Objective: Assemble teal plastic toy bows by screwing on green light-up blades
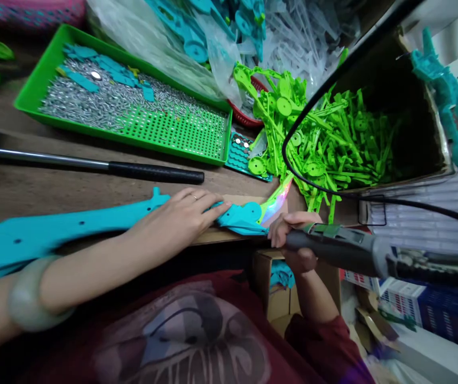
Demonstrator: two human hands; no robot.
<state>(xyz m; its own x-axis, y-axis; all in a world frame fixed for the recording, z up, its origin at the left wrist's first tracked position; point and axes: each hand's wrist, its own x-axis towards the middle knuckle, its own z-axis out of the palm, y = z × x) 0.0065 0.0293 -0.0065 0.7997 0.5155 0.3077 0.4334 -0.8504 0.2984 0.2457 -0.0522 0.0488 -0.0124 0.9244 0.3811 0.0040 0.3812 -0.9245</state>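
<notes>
A long teal plastic toy body [83, 223] with small dark screw holes lies along the table's front edge. My left hand [189, 213] is closed over its middle, pressing it down; the thumb is partly hidden. At the body's right end, a lime-green arm piece [268, 209] sticks out, with pink and white light on it. My right hand [295, 242] is wrapped around a grey electric screwdriver [333, 245], held nearly level. Its front end points left at the teal end piece; whether the bit touches a screw cannot be made out.
A green perforated tray [165, 152] holds many screws and small teal pieces. Nearby lies a black-handled hammer [155, 173]. Lime-green parts [333, 144] spill from a cardboard box [417, 106]. A black cable [287, 144] loops across the right side.
</notes>
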